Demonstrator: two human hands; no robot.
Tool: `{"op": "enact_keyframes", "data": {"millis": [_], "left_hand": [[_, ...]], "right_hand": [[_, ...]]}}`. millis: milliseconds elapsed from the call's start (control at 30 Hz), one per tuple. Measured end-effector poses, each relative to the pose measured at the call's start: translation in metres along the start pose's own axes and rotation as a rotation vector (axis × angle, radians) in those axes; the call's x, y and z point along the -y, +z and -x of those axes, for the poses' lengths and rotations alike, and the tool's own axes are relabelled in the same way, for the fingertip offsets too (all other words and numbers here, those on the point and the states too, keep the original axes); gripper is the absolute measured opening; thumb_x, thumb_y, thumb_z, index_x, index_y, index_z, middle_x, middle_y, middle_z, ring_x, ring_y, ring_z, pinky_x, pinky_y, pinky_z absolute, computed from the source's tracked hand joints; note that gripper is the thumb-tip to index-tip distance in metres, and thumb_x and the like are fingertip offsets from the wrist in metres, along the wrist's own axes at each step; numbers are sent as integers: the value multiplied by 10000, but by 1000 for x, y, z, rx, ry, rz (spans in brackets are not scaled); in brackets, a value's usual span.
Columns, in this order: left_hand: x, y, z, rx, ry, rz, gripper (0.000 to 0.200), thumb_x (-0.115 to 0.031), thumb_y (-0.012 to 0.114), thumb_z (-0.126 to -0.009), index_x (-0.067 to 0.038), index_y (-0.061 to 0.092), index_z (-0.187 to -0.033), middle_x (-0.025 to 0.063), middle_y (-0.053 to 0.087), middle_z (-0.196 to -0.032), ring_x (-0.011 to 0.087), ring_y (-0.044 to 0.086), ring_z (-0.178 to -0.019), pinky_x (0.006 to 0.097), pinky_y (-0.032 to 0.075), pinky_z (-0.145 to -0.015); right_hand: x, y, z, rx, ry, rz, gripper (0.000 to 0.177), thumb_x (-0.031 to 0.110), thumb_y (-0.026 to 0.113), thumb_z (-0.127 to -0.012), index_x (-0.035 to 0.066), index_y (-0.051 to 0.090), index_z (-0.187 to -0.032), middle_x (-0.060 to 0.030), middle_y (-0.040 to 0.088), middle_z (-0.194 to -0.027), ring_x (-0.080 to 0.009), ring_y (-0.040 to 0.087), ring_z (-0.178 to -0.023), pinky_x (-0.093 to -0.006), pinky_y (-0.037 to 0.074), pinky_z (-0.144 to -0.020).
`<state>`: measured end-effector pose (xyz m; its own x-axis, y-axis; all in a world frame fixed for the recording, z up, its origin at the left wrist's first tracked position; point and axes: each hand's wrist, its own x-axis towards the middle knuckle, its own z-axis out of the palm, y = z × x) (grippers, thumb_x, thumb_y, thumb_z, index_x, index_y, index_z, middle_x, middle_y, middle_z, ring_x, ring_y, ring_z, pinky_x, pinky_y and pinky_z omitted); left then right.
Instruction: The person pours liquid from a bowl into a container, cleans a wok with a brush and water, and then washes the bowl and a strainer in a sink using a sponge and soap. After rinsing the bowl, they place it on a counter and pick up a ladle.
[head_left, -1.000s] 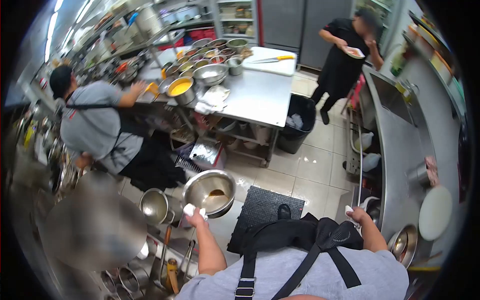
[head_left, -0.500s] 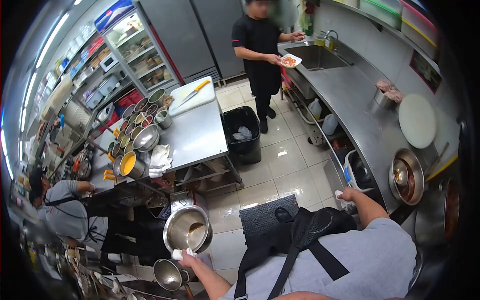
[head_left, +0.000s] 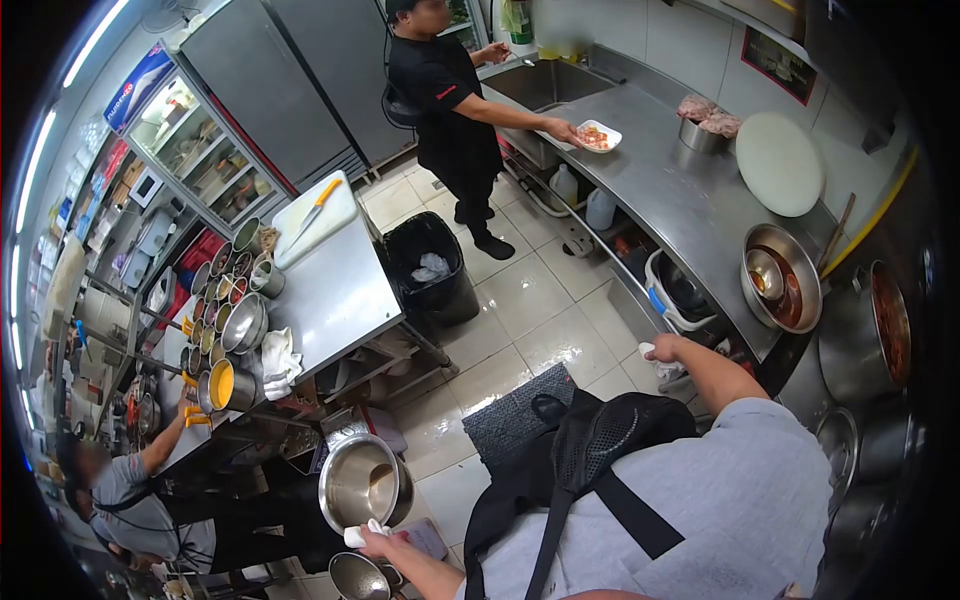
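My left hand [head_left: 382,543] is closed over a folded white cloth [head_left: 357,536] at the near rim of a large steel pot [head_left: 345,485]. A little brown liquid lies in the bottom of that pot. Below it hangs or stands a smaller steel pan [head_left: 355,575] with a handle, partly cut off by the frame. Out to the right, my right hand [head_left: 670,349] is closed on another white cloth [head_left: 668,370], close to the front of the steel counter and a white-rimmed container [head_left: 680,310] beneath it.
A person in black [head_left: 440,100] rests a white dish of food [head_left: 598,137] at the counter [head_left: 650,170]. Another person [head_left: 130,500] works at left. Between them stand a table [head_left: 340,290] with several bowls, and a black bin [head_left: 430,270]. A steel bowl [head_left: 810,270] sits at right.
My view has turned to the right. The person in black has brought the dish over the counter. The person at left has reached an arm toward the pans. Both my hands keep their cloths.
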<state>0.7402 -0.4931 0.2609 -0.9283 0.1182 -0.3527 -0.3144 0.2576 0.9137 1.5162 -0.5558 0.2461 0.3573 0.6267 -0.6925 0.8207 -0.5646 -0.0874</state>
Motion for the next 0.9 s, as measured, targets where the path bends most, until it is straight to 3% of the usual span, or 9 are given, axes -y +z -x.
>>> {"op": "enact_keyframes", "data": {"millis": [133, 300, 400, 433, 533, 733, 800, 900], "left_hand": [[-3, 3, 2, -55, 1, 5, 573, -171, 724, -799, 14, 474, -1281, 229, 616, -1169, 352, 628, -919, 502, 534, -733], [-10, 5, -21, 46, 135, 7, 544, -143, 723, -775, 78, 506, -1222, 235, 627, -1139, 317, 646, -889, 431, 556, -729], [-25, 5, -36, 122, 183, 31, 539, -139, 727, -764, 34, 534, -1237, 183, 638, -1153, 293, 652, -914, 428, 552, -733], [-54, 6, 10, 95, 177, 77, 517, -141, 725, -773, 20, 558, -1235, 164, 643, -1144, 286, 653, -913, 420, 545, -745], [-81, 20, 15, 117, 267, 72, 480, -138, 719, -788, 10, 579, -1222, 150, 649, -1132, 279, 653, -911, 413, 543, -746], [-130, 92, 63, 180, 395, 165, 479, -177, 719, -818, 47, 557, -1209, 167, 650, -1095, 259, 638, -851, 397, 533, -700], [-144, 124, 87, 174, 397, 33, 462, -169, 721, -821, 40, 561, -1200, 161, 651, -1080, 254, 637, -844, 393, 531, -692], [-143, 185, 123, 378, 450, 152, 392, -157, 712, -825, 50, 586, -1133, 145, 649, -1028, 233, 629, -823, 378, 529, -679]], "right_hand": [[3, -2, 5, 44, -21, -16, 605, 504, 616, -890, -17, 652, -1196, -257, 616, -1239, -387, 587, -1172, -440, 451, -993], [-10, 6, 7, 16, 17, -71, 617, 519, 628, -878, -29, 668, -1160, -253, 638, -1204, -382, 611, -1142, -426, 467, -981], [-18, 11, -5, 6, -7, -112, 620, 518, 630, -879, -28, 664, -1170, -249, 632, -1218, -380, 605, -1154, -426, 462, -986], [-22, 10, -7, 37, 17, -145, 621, 519, 624, -883, -27, 661, -1176, -247, 620, -1241, -380, 597, -1167, -430, 459, -992], [-20, 7, -10, 94, 42, -193, 633, 525, 614, -887, -29, 653, -1189, -245, 598, -1280, -381, 584, -1186, -435, 451, -1004], [-41, -3, -53, 101, 52, -205, 655, 537, 617, -877, -33, 646, -1198, -244, 600, -1278, -382, 581, -1188, -430, 441, -1017], [-50, -13, -63, 89, 54, -244, 653, 536, 620, -874, -30, 649, -1197, -242, 609, -1265, -382, 584, -1185, -428, 441, -1016], [-70, -27, -85, 47, 52, -257, 630, 520, 618, -876, -35, 658, -1173, -241, 617, -1251, -384, 588, -1175, -432, 445, -1008]]}}
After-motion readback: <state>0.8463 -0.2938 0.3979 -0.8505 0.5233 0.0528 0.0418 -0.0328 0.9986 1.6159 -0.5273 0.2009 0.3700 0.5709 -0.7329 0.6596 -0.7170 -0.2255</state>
